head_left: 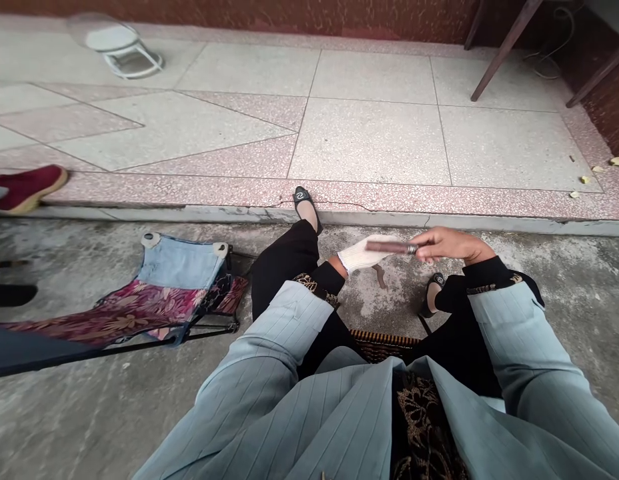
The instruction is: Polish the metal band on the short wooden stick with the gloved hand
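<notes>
My left hand (pixel 362 256) wears a white knitted glove and reaches toward the middle. Across the top of the glove lies a brown handle (pixel 382 247), slightly blurred, with a ringed metal collar at its right end. The gloved fingers are mostly hidden behind it, so their grip is unclear. My right hand (pixel 447 245) is bare, its fingers closed at the metal-collared end; whatever continues beyond the collar is hidden by those fingers. Below the hands, a small curved brown piece (pixel 380 276) lies on the concrete.
To my left stands a folding chair (pixel 179 263) with blue and floral fabric. Ahead runs a raised tiled step (pixel 369 140), where one of my feet rests. Further off are a white stool (pixel 119 47) and dark wooden legs (pixel 504 50). Another person's red shoe (pixel 32 187) shows at left.
</notes>
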Demonstrator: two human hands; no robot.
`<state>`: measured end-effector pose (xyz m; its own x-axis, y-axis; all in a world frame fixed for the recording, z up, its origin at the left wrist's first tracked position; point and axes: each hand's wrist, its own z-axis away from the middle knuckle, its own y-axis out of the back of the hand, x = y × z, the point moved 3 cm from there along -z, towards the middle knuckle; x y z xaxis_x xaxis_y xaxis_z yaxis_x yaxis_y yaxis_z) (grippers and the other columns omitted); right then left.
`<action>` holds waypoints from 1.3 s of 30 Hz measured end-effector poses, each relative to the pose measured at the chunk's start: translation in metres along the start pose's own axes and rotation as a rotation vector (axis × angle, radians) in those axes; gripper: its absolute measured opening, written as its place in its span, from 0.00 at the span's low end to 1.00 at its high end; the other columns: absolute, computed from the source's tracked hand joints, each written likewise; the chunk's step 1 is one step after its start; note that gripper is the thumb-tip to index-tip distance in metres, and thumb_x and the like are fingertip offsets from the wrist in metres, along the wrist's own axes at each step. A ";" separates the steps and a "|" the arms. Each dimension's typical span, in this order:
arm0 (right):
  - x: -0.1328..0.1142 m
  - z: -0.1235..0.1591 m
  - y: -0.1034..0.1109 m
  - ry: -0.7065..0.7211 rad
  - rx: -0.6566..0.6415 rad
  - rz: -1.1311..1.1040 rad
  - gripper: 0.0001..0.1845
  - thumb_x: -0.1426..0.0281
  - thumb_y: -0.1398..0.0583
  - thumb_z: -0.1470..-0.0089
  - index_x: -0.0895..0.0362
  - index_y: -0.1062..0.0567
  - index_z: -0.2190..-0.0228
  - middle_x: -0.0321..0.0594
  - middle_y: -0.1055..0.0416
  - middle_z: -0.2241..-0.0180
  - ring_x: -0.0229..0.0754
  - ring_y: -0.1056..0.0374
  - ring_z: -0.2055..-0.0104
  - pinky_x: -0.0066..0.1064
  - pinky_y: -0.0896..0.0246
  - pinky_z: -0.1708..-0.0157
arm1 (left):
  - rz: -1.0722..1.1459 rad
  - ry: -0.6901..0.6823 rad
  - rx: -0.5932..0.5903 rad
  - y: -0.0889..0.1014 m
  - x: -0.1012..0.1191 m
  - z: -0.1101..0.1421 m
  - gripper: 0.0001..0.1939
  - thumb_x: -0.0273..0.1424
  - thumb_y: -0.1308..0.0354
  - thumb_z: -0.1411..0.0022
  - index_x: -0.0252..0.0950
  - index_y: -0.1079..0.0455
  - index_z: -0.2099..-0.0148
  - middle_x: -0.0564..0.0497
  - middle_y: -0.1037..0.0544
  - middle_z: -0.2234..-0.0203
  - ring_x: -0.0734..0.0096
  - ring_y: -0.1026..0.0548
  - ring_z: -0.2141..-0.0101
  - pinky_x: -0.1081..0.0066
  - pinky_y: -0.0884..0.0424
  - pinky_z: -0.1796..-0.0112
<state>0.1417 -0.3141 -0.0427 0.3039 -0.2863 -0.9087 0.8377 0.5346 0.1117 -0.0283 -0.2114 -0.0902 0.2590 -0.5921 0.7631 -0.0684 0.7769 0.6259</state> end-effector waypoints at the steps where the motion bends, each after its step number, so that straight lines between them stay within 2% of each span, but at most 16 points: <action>1: -0.003 0.003 0.005 0.047 0.116 -0.063 0.20 0.58 0.37 0.47 0.58 0.23 0.56 0.33 0.30 0.73 0.32 0.38 0.75 0.25 0.47 0.77 | 0.055 0.017 0.020 -0.001 0.001 0.000 0.22 0.42 0.58 0.30 0.33 0.29 0.56 0.47 0.24 0.67 0.70 0.28 0.70 0.72 0.34 0.67; 4: -0.006 0.011 0.013 0.158 0.388 -0.281 0.14 0.60 0.36 0.46 0.59 0.23 0.64 0.34 0.32 0.74 0.33 0.40 0.75 0.25 0.49 0.78 | 0.174 0.004 0.025 -0.004 0.004 0.000 0.21 0.42 0.58 0.31 0.34 0.30 0.57 0.51 0.27 0.73 0.73 0.31 0.74 0.74 0.36 0.71; 7: -0.009 0.014 0.013 0.220 0.527 -0.416 0.13 0.61 0.35 0.47 0.59 0.24 0.65 0.36 0.34 0.74 0.33 0.41 0.76 0.26 0.50 0.79 | 0.275 -0.030 -0.001 -0.005 0.009 0.002 0.17 0.40 0.55 0.32 0.35 0.30 0.59 0.53 0.30 0.76 0.75 0.34 0.76 0.75 0.39 0.73; 10: -0.013 0.018 0.014 0.244 0.541 -0.440 0.14 0.61 0.34 0.48 0.59 0.24 0.65 0.36 0.33 0.75 0.33 0.42 0.77 0.26 0.51 0.80 | 0.407 -0.044 0.010 0.002 0.013 0.007 0.17 0.41 0.53 0.32 0.35 0.29 0.60 0.53 0.32 0.77 0.77 0.36 0.77 0.76 0.41 0.75; 14: -0.019 0.021 0.013 0.284 0.469 -0.392 0.15 0.60 0.34 0.49 0.59 0.24 0.66 0.36 0.34 0.76 0.33 0.43 0.78 0.27 0.51 0.80 | 0.622 -0.048 -0.048 0.007 0.020 0.011 0.18 0.42 0.51 0.34 0.33 0.30 0.62 0.53 0.33 0.78 0.78 0.40 0.79 0.75 0.41 0.76; 17: -0.020 0.021 0.011 0.265 0.433 -0.373 0.14 0.60 0.34 0.48 0.59 0.25 0.67 0.35 0.35 0.76 0.32 0.44 0.78 0.26 0.52 0.80 | 0.609 -0.043 -0.001 0.007 0.024 0.011 0.17 0.42 0.48 0.35 0.32 0.30 0.64 0.53 0.33 0.79 0.79 0.41 0.81 0.75 0.42 0.77; 20: -0.021 0.021 0.010 0.307 0.454 -0.416 0.15 0.59 0.35 0.48 0.59 0.25 0.67 0.35 0.35 0.76 0.32 0.44 0.78 0.26 0.52 0.80 | 0.610 -0.082 -0.035 0.006 0.028 0.010 0.19 0.43 0.53 0.33 0.32 0.29 0.61 0.51 0.31 0.77 0.78 0.40 0.80 0.74 0.41 0.76; 22: -0.019 0.020 0.009 0.274 0.441 -0.402 0.14 0.60 0.35 0.48 0.59 0.25 0.67 0.35 0.35 0.76 0.32 0.43 0.78 0.26 0.52 0.80 | 0.411 -0.031 -0.014 0.007 0.026 0.009 0.19 0.42 0.53 0.33 0.33 0.28 0.60 0.51 0.30 0.76 0.76 0.37 0.78 0.74 0.40 0.74; 24: -0.016 0.018 0.010 0.209 0.463 -0.395 0.15 0.60 0.35 0.49 0.59 0.25 0.67 0.36 0.34 0.75 0.32 0.43 0.77 0.25 0.51 0.80 | 0.175 0.052 0.096 0.011 0.022 0.008 0.17 0.40 0.51 0.35 0.33 0.27 0.61 0.50 0.29 0.74 0.73 0.35 0.75 0.74 0.40 0.72; 27: -0.007 0.014 0.018 0.189 0.583 -0.400 0.16 0.58 0.36 0.49 0.58 0.26 0.67 0.35 0.34 0.75 0.33 0.43 0.77 0.25 0.50 0.80 | 0.122 -0.008 0.009 0.006 0.023 0.008 0.19 0.39 0.56 0.32 0.35 0.27 0.58 0.52 0.27 0.72 0.73 0.33 0.73 0.74 0.39 0.70; 29: 0.001 0.009 0.025 0.116 0.646 -0.302 0.15 0.58 0.38 0.48 0.58 0.27 0.68 0.36 0.34 0.74 0.34 0.42 0.77 0.26 0.48 0.79 | 0.064 -0.074 -0.058 -0.001 0.024 0.007 0.18 0.38 0.57 0.31 0.37 0.28 0.58 0.53 0.26 0.70 0.73 0.31 0.72 0.74 0.40 0.69; 30: 0.006 0.006 0.028 0.029 0.673 -0.196 0.14 0.58 0.39 0.47 0.58 0.28 0.68 0.37 0.33 0.75 0.34 0.41 0.77 0.27 0.47 0.78 | -0.004 -0.082 -0.069 -0.005 0.023 0.006 0.17 0.38 0.57 0.31 0.38 0.28 0.58 0.53 0.25 0.69 0.73 0.31 0.72 0.73 0.40 0.69; 33: 0.017 -0.002 0.033 -0.271 0.702 0.306 0.13 0.61 0.42 0.44 0.58 0.25 0.67 0.40 0.30 0.73 0.38 0.38 0.74 0.30 0.46 0.75 | -0.211 -0.073 -0.091 -0.014 0.016 0.003 0.15 0.38 0.55 0.32 0.39 0.28 0.57 0.52 0.24 0.69 0.70 0.30 0.71 0.72 0.42 0.70; 34: 0.019 -0.005 0.032 -0.334 0.668 0.479 0.13 0.62 0.43 0.44 0.58 0.24 0.66 0.42 0.29 0.71 0.40 0.37 0.73 0.31 0.47 0.73 | -0.249 -0.075 -0.091 -0.015 0.014 0.002 0.16 0.38 0.55 0.32 0.40 0.28 0.57 0.52 0.24 0.68 0.69 0.29 0.70 0.71 0.42 0.70; 36: 0.021 -0.011 0.027 -0.401 0.515 0.719 0.13 0.64 0.44 0.43 0.58 0.23 0.64 0.45 0.27 0.68 0.43 0.35 0.69 0.32 0.47 0.72 | -0.286 -0.095 -0.075 -0.014 0.011 0.001 0.16 0.39 0.56 0.32 0.40 0.28 0.56 0.51 0.23 0.66 0.68 0.28 0.68 0.71 0.41 0.68; 39: 0.027 -0.017 0.013 -0.450 0.189 0.814 0.12 0.65 0.42 0.44 0.56 0.21 0.66 0.45 0.26 0.67 0.44 0.33 0.67 0.32 0.48 0.70 | -0.288 -0.116 -0.072 -0.009 0.009 0.002 0.17 0.39 0.56 0.32 0.39 0.27 0.57 0.51 0.22 0.64 0.68 0.27 0.66 0.72 0.40 0.67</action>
<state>0.1528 -0.3013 -0.0723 0.9402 -0.1830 -0.2872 0.3392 0.5785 0.7418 -0.0278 -0.2239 -0.0884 0.1456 -0.8072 0.5720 0.0610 0.5844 0.8092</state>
